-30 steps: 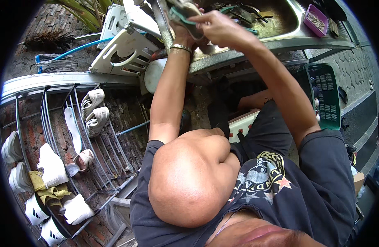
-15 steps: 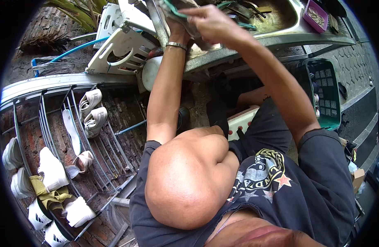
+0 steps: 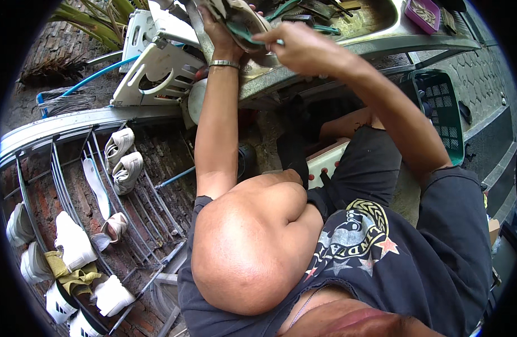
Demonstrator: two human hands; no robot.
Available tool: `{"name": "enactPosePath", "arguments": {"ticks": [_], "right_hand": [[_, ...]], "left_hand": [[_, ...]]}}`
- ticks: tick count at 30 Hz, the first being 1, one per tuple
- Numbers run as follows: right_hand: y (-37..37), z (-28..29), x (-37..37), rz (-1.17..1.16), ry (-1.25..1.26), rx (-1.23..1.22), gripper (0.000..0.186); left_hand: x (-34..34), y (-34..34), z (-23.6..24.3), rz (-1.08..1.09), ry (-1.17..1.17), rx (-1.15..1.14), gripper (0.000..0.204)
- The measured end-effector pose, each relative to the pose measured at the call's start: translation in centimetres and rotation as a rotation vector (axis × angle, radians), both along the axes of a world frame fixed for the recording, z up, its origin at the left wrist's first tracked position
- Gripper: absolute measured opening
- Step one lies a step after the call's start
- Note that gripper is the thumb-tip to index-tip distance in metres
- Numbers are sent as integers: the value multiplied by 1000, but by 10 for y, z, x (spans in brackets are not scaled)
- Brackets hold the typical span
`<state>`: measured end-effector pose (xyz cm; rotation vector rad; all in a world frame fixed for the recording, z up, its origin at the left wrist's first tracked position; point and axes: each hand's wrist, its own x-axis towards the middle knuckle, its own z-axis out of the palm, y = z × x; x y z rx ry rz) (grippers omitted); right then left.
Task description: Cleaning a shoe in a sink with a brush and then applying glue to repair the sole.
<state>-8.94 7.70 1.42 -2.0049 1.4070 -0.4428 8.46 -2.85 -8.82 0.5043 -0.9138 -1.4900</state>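
Up at the sink's near edge, my left hand (image 3: 216, 35) grips a grey-beige shoe (image 3: 251, 19), its opening tilted toward me; the top of the shoe is cut off by the frame. My right hand (image 3: 306, 49) is closed around a teal-handled brush (image 3: 245, 37). The brush's front end reaches into or against the shoe, and its bristles are hidden. Both hands hang over the metal sink (image 3: 373, 31), and a metal-banded watch is on my left wrist.
More brushes and tools, one a teal brush (image 3: 327, 29), lie in the sink. A purple tray (image 3: 422, 14) stands on its right rim. Shoes such as a white sneaker (image 3: 74, 241) rest on a metal rack (image 3: 149, 210) at left. A green crate (image 3: 446, 115) stands at right.
The shoe has come lower and tilted, so its opening shows more. My right hand has shifted slightly down and right with the brush, while the left moved a little left.
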Motion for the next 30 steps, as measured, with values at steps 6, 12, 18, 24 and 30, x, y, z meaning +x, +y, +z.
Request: {"name": "enactPosePath", "arguments": {"ticks": [6, 12, 18, 24, 30], "right_hand": [[-1, -28, 4, -26, -284, -161, 35], [11, -27, 3, -95, -588, 48, 39], [21, -48, 22, -111, -533, -192, 34], [22, -36, 26, -41, -310, -408, 32], [7, -19, 22, -196, -141, -252, 35]], "left_hand": [[2, 1, 3, 10, -27, 1, 72], [-2, 4, 2, 12, -52, 8, 70], [-3, 7, 3, 12, -59, 5, 69], [-3, 8, 4, 28, -63, -7, 68], [-3, 8, 7, 56, -70, -12, 67]]}}
